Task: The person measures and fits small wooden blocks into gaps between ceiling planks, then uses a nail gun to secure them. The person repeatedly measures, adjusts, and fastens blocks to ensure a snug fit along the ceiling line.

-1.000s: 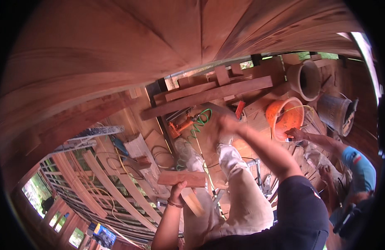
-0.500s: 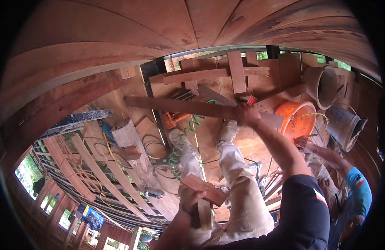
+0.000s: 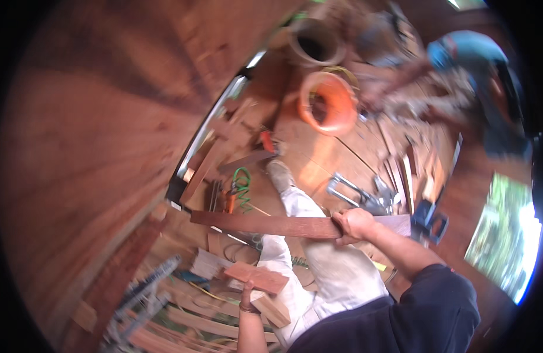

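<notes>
A long dark-brown board (image 3: pixel 265 225) lies crosswise above my legs, and my right hand (image 3: pixel 355 225) is wrapped round it towards its right end. Lower left, my left hand (image 3: pixel 248 294) grips a short reddish wood block (image 3: pixel 257 277). Against that block, partly beneath it, a paler wood piece (image 3: pixel 272 309) sits over my lap; whether my fingers hold it too, I cannot tell. Beyond my foot, a tool with a red handle (image 3: pixel 267 141) and a dark blade, apparently a handsaw, rests on the floor.
An orange bucket (image 3: pixel 345 112) stands ahead, with a pale bucket (image 3: pixel 339 50) behind it. At the upper right a co-worker in a blue sleeve (image 3: pixel 474 44) bends over, blurred. A grey metal tool (image 3: pixel 371 197), wood strips (image 3: pixel 407 176) and a green coiled hose (image 3: pixel 242 182) lie about.
My view has swung to the right and is smeared by the motion. My right hand has brought the long board back towards my legs. The reddish block stays in my left hand.
</notes>
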`<state>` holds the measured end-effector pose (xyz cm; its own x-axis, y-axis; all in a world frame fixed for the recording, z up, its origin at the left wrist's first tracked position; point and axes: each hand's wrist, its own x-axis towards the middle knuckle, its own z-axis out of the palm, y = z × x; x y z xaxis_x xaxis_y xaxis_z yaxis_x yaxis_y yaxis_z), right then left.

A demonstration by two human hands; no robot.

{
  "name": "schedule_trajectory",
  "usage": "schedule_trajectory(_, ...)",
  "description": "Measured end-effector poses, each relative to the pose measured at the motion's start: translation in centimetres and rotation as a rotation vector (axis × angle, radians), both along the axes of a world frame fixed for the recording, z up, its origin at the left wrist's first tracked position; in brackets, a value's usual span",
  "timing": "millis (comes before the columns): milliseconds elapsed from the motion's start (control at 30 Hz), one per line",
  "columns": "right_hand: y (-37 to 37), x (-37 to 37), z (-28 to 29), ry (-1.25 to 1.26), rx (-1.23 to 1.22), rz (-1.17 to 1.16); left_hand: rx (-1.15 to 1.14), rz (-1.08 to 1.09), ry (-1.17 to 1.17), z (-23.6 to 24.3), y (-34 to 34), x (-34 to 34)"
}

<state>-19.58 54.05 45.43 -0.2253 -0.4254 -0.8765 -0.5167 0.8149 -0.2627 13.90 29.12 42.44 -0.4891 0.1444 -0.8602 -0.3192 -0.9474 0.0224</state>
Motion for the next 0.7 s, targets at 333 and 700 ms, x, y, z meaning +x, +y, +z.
schedule_trajectory(333,23.3,22.9,15.1,-0.013,0.209,-0.993,0.096,-0.584,0.143,3.6,-9.5,-2.9)
schedule_trajectory(700,22.9,20.2,9.3,0.048,-0.393,-2.277,-0.042,-1.066,-0.144,3.3,-3.8,-14.7)
